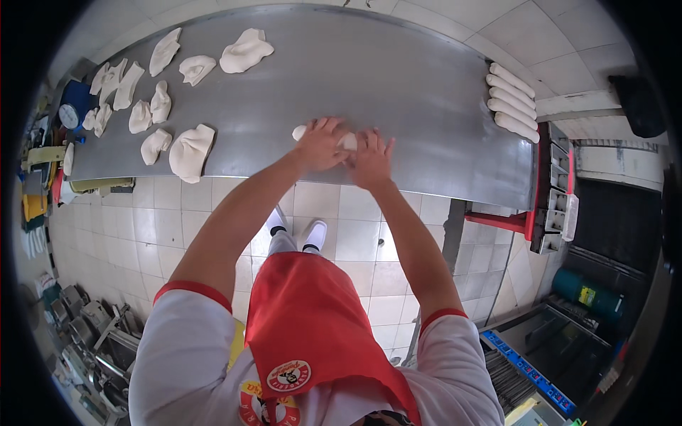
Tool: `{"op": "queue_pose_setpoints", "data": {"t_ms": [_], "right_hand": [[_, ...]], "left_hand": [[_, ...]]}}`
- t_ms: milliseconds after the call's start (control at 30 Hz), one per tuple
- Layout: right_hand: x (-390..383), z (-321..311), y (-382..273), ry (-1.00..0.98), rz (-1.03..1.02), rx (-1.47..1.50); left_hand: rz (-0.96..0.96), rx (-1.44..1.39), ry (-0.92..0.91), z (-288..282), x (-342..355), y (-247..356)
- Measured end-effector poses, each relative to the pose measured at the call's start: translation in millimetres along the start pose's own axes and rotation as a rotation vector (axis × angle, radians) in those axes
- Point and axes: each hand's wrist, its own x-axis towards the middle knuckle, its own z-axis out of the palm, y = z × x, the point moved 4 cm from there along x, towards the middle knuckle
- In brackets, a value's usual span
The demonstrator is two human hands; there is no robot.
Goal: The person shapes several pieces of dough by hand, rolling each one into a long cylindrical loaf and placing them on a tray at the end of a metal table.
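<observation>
Most of a dough piece [299,133] is covered by the left hand [322,145] and the right hand [370,159]; its full length cannot be established. Slight blur is noted at the fingertips. Markings on the scale dial [69,116] are too small to be read. The white shirt [183,355] is cut off by the lower edge.

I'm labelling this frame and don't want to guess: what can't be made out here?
All in the head view:
Dough piece: its right end and much of its length are hidden under the left hand and right hand.
Dial at the table's left end: markings too small to read.
White shirt: cut off by the lower edge.
</observation>
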Motion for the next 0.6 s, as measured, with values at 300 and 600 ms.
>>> {"op": "queue_pose_setpoints", "data": {"t_ms": [300,600], "right_hand": [[1,52,-5,0.295,0.311,0.185],[109,56,58,0.346,0.300,0.197]], "left_hand": [[-0.362,0.197,0.295,83,-4,10],[-0.216,0.211,0.187,57,113,-60]]}}
